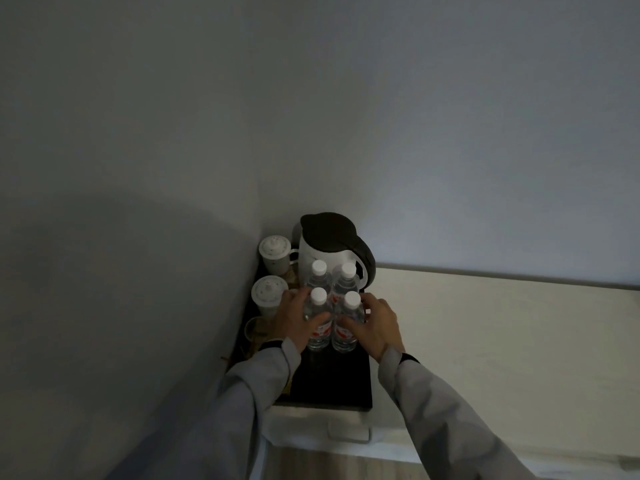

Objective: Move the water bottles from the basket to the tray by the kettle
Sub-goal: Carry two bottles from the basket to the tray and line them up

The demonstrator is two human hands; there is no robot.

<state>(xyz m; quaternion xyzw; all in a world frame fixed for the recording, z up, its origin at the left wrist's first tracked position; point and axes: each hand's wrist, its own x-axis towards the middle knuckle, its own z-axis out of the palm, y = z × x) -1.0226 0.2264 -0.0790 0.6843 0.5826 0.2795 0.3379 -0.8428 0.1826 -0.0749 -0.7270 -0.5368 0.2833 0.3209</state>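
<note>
My sleeves (242,403) reach in; both hands (299,318) wrap the front bottles (317,323) on the tray (332,386), and a nudge could topple the back pair (317,277) against the kettle (329,247).

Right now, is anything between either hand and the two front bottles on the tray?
Nothing visible. The left hand wraps the front-left bottle, and the right hand wraps the front-right bottle. Both stand on the black tray before the kettle.

Four white-capped water bottles (330,306) stand upright on the black tray (332,386).
</note>
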